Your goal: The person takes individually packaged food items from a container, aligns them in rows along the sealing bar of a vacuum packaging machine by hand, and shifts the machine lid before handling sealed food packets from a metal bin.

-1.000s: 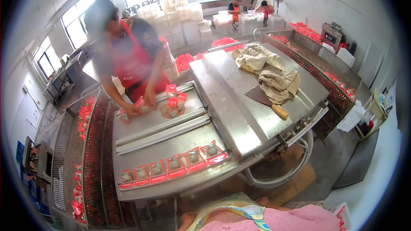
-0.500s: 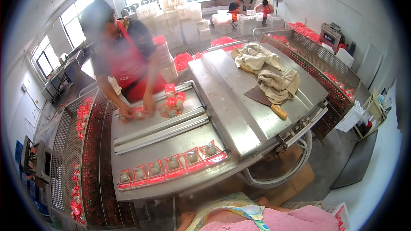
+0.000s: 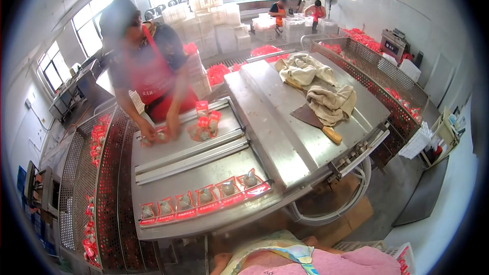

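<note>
Best keep the six filled pouches (image 3: 205, 196) nearside of the metal bar (image 3: 191, 162) flat, edges aligned; both hands' fingers hidden, grip untellable.

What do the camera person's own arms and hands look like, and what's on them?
Only a little shows at the bottom edge. There's fluffy pink clothing and a patterned cloth with yellow, blue and white in it. Small bare bits poke out, maybe arms or hands, with no glove visible on them. I can't make out finger shapes or clear sleeves.
</note>
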Tool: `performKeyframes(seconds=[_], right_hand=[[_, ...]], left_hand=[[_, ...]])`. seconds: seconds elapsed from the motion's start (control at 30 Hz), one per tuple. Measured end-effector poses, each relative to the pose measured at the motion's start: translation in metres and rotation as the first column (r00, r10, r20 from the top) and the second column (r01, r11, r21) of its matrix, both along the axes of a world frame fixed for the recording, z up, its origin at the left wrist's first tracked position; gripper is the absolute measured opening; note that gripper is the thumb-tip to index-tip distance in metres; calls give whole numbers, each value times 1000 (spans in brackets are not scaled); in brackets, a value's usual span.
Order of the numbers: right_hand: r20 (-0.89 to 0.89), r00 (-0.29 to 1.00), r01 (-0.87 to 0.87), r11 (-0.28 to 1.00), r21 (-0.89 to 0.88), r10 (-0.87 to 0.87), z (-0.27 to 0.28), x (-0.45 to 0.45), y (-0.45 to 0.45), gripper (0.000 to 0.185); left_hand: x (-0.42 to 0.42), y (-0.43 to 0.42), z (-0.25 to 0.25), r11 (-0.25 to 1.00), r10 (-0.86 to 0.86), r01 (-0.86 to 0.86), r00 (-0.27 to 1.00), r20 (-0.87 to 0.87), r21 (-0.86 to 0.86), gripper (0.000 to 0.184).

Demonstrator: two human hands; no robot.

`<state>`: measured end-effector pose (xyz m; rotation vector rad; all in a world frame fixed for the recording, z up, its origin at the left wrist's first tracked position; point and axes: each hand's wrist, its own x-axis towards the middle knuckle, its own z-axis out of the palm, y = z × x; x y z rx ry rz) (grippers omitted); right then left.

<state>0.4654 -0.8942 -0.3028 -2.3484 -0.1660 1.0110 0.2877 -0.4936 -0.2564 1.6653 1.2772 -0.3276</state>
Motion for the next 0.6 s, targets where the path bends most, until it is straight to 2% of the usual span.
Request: performKeyframes(seconds=[0.03,0.17,0.23,0.27,0.33,0.47,0.57,0.6], right_hand=[[19,999,-39,999,3,38,-4,1,-1,39],[49,992,-115,993,-26,116,-1,3,1,40],[71,989,-129,991,36,126,1,0,-1,41],[82,988,-136,988,68,130,2,-1,-2,42],[0,999,-45,999,28,45,9,-2,3,43],[-61,998,16,999,-39,-19,4,0,5,43],[-48,999,-18,999,-31,17,-5,0,3,42],[-19,993,-117,991,-64,116,-5,2,3,41]], left_hand=[[10,-6,34,999,-18,20,999,-49,47,35],[6,-2,12,999,4,0,996,-86,54,33],[9,-3,21,998,-3,7,997,-71,57,33],[6,-2,15,998,-11,14,999,-51,64,33],[-3,2,-10,997,-28,29,1000,-10,77,34],[-24,17,-76,999,5,2,993,117,-54,35],[-28,18,-89,993,58,-43,988,143,-106,36],[-28,18,-89,994,62,-49,990,128,-102,37]])
